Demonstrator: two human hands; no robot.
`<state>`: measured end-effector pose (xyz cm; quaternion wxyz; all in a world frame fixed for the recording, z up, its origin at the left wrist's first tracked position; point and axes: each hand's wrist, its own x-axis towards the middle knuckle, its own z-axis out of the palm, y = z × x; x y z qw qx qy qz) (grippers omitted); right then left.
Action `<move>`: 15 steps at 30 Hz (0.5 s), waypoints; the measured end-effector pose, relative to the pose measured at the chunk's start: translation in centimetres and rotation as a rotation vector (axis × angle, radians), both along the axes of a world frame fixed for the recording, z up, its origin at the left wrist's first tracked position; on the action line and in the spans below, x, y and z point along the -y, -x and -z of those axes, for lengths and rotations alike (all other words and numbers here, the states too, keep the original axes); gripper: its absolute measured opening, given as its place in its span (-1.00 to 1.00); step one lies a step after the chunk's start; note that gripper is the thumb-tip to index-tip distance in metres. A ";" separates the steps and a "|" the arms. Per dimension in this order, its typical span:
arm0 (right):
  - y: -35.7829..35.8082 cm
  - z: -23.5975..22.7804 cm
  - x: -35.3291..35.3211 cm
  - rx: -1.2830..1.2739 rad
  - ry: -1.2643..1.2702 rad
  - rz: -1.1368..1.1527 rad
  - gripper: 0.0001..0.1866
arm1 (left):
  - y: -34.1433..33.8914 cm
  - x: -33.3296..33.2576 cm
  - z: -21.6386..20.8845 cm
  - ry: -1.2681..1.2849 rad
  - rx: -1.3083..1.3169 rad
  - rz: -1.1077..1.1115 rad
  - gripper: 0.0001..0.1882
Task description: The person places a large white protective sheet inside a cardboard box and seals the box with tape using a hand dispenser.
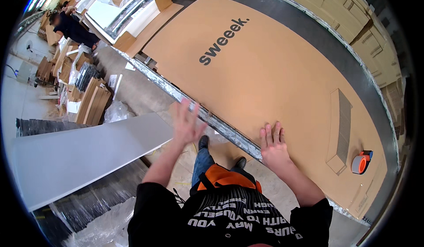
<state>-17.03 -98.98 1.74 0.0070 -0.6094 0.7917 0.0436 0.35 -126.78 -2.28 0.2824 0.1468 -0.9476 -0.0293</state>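
Observation:
A large flat brown cardboard box (pixel 247 79) with dark print lies along a conveyor in front of me. My right hand (pixel 274 145) rests with its fingers stretched out on the box's near edge. Slightly blurred, my left hand (pixel 187 122) hovers with spread fingers by the conveyor's scuffed metal rail (pixel 216 124), holding nothing; whether it touches the rail I cannot tell. Toward the box's right end sits an orange tape dispenser (pixel 362 162) with a roll of tape in it, apart from both hands.
Left of me a long white panel (pixel 88 158) lies on a plastic-wrapped stack (pixel 101 194). An open carton with a white frame (pixel 126 15) sits farther up the conveyor. Cardboard boxes (pixel 344 17) are piled beyond it. A person in dark clothes (pixel 75 30) stands at far left.

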 end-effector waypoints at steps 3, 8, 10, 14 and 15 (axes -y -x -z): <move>-0.4 -0.5 0.4 0.018 -0.015 0.036 -0.45 | 2.9 8.2 -2.2 0.167 0.045 -0.026 -0.39; -0.3 -1.7 0.2 0.026 -0.037 0.073 -0.49 | 7.4 12.5 2.4 -0.019 -0.344 0.288 -0.63; 0.5 -2.5 0.8 0.130 0.042 0.117 -0.51 | 7.4 11.8 3.3 -0.032 -0.396 0.253 -0.69; 10.6 -1.6 5.6 0.349 0.437 0.417 -0.54 | 8.1 11.3 2.6 -0.001 -0.438 0.210 -0.74; 15.0 0.0 8.2 0.163 0.482 0.436 -0.51 | 8.0 11.2 2.3 -0.008 -0.444 0.198 -0.75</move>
